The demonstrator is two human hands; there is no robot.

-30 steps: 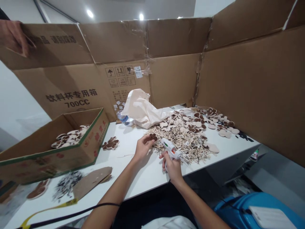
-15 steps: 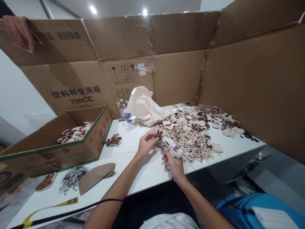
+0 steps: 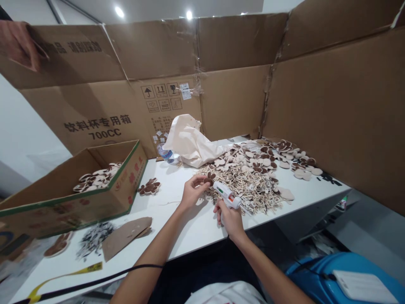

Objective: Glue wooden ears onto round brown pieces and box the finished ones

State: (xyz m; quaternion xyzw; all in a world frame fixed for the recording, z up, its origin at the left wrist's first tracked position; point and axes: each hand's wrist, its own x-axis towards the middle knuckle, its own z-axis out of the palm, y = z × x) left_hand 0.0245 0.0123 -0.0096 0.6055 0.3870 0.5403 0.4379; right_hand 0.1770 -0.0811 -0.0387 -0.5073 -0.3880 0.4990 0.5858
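Between the fingers of my left hand (image 3: 193, 191) is a brown felt bunny-shaped piece (image 3: 209, 178), held just above the table. My right hand (image 3: 230, 216) is wrapped around a white glue gun (image 3: 227, 195), whose nozzle end points at the felt piece. Whether the nozzle touches it, I cannot tell. Behind and right of both hands spreads a heap of short cream-coloured strings (image 3: 253, 190). Brown and cream felt pieces (image 3: 253, 160) lie piled beyond the strings. To the left, a small stack of brown felt pieces (image 3: 149, 186) rests on the white table (image 3: 177, 219).
An open cardboard box (image 3: 126, 185) with felt pieces stands at left. Near it lie dark scraps (image 3: 95, 238), brown card sheets (image 3: 126, 238) and a black cable (image 3: 104, 276). A cream cloth (image 3: 191, 141) and bottle (image 3: 166, 154) stand before tall cardboard walls (image 3: 234, 101). Another person's hand (image 3: 20, 42) hangs over the wall.
The view has shifted slightly. Both hands keep nearly the same pose, with the glue gun still close to the felt piece.
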